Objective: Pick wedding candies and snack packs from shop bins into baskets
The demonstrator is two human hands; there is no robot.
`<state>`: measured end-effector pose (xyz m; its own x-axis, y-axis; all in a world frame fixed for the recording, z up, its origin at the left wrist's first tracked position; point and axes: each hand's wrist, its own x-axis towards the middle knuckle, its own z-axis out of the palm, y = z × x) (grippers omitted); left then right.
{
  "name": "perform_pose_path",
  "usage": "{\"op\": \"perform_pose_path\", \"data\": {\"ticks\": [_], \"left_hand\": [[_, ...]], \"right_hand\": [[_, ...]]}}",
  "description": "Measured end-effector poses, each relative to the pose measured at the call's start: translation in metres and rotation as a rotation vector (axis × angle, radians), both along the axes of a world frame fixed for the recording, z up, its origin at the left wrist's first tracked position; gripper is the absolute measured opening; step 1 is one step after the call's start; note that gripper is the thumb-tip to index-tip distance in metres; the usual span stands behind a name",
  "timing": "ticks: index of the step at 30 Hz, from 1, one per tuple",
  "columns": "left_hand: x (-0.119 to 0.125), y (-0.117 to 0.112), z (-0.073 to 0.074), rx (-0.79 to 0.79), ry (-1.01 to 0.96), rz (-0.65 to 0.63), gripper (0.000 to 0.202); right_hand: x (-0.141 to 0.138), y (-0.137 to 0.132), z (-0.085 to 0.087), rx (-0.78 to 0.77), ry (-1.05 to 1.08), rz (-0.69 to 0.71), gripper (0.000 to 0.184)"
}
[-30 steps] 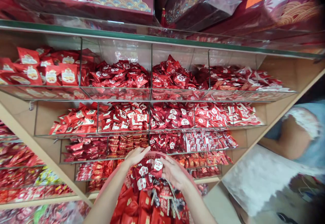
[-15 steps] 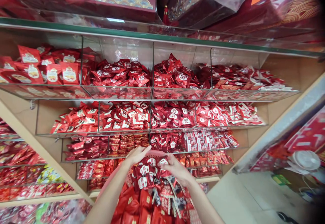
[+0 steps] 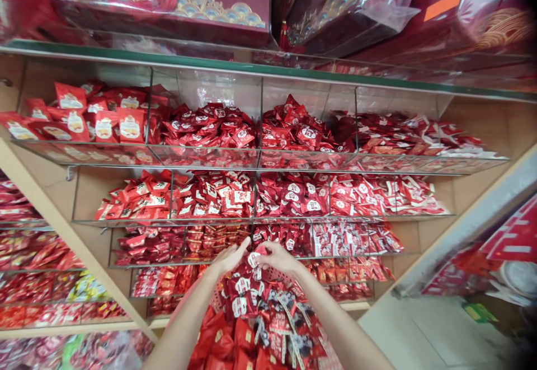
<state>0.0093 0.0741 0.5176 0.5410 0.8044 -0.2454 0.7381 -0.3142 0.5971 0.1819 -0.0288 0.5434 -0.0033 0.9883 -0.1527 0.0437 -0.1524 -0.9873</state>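
Near side of the pink basket [image 3: 274,275] is cut off, and the forearms [image 3: 191,319] cover much of its rim; beyond the basket, the hands block part of the lower shelf bins [image 3: 218,238], and the maroon gift boxes [image 3: 168,0] high above it lose their tops. Small print on the packets is too fine to read from here. Right hand [image 3: 277,259], over the basket's far end, has thumb and fingers pinched on a red packet with white label [image 3: 254,259]. Left hand [image 3: 231,258], at the basket's far left, is released, fingers straight; can't tell if it touches the packet or rim. Maroon packets [image 3: 240,294] lie below the hands in the basket, plain red ones [image 3: 220,333] nearer. Versus half a second ago, the right hand is higher, closer to the left.
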Motion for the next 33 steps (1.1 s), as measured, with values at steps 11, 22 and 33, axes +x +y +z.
{"op": "perform_pose_path", "data": {"ticks": [11,22,33], "left_hand": [[0.000,0.004,-0.007,0.011,0.016,0.022,0.086],[0.000,0.003,-0.006,0.008,0.011,0.017,0.086],[-0.001,0.000,0.002,-0.013,0.018,0.016,0.082]], "right_hand": [[-0.041,0.015,-0.020,-0.093,-0.009,-0.226,0.021],[-0.048,0.015,-0.038,-0.082,-0.202,-0.411,0.025],[-0.027,0.001,-0.025,0.052,-0.720,-0.448,0.030]]}}
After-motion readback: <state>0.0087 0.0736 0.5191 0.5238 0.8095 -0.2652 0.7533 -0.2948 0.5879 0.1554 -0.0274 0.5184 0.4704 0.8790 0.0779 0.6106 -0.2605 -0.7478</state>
